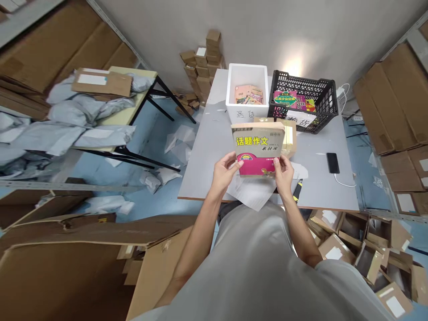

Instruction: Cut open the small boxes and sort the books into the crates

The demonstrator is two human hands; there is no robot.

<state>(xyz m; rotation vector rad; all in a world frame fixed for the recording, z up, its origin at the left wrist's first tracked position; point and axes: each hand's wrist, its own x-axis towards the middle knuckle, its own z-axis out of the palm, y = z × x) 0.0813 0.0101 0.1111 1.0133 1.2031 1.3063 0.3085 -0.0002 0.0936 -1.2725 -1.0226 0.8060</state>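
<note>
Holding a thick book [259, 149] by its two sides, the person in the grey shirt [247, 254] is at the desk [199, 167], both arms stretched forward. The left hand [223, 173] is clamped on the book's left edge, its thumb lying on the pink part of the cover, and the right hand [284, 174] pinches the opposite edge the same way. Each grip is parted only about as far as the book is thick; the other fingers go mostly behind it, where I can't follow them. The book is up over the near part of the desk, above a loose white sheet [257, 195], its front turned back toward the person. Grey fills the upper cover and bright pink the lower, with big yellow Chinese characters, darker ones beneath, and a rounded emblem at the left (the pale page edges show along the top, so it is tipped a little). Just beyond are a small cardboard box [290, 137], a white box [248, 115] with books inside, and a black crate [329, 109] holding colourful ones. A black-and-yellow cutter [297, 191] lies near the right hand.
</note>
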